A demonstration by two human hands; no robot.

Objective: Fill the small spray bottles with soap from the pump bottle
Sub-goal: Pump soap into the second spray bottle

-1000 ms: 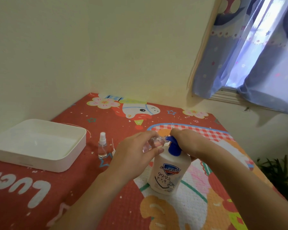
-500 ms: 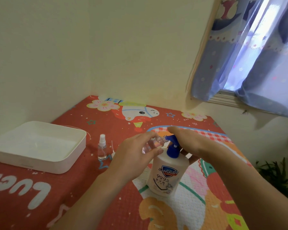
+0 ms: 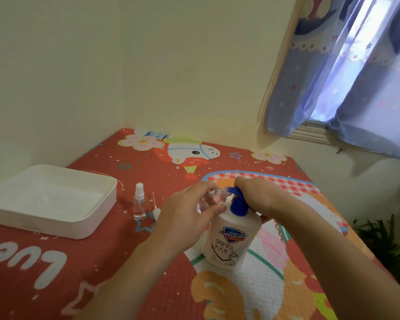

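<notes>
Head view: left hand (image 3: 183, 218) fingers (image 3: 214, 207) grip spray bottle (image 3: 211, 198) against pump nozzle (image 3: 234, 191).

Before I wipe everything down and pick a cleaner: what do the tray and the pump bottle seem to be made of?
Tray: likely matte white plastic, with rounded moulded corners and an even wall.
Pump bottle: probably opaque cream plastic with a slight sheen, a printed label and a glossy blue pump head.
</notes>
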